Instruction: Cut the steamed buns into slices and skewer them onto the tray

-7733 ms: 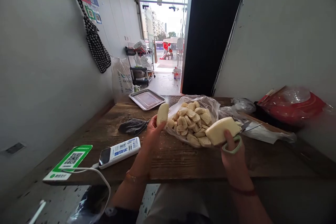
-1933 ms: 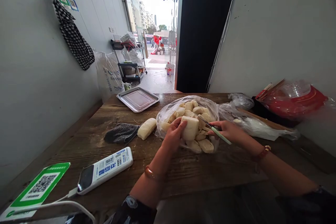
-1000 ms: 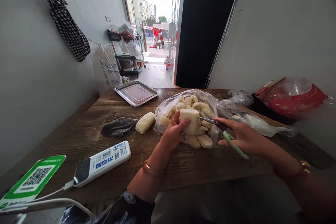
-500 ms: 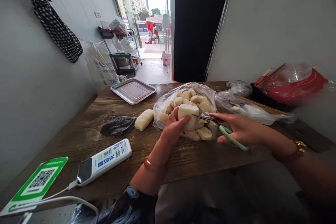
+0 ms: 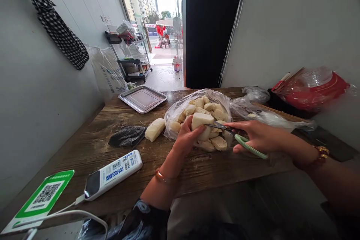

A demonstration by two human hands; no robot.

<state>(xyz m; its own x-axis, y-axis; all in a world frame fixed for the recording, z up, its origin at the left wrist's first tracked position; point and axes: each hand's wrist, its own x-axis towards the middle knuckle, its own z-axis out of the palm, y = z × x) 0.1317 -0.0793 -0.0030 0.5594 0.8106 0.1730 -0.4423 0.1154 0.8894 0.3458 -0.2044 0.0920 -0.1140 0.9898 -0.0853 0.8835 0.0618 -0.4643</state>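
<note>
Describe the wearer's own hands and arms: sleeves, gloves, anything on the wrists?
No gloves on either hand. Left hand: black sleeve with pale blue-grey patterning, ending on the forearm; glossy reddish-brown bangle at the wrist. Right hand: dark reddish bracelet with gold-coloured parts; clothing on that side is lost in shadow.

Pale bread block [image 5: 201, 119], edge between green-handled scissors' [image 5: 248, 147] blades

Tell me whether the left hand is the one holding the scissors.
No, the right hand holds the green-handled scissors, while the left hand holds a pale bun.
</note>
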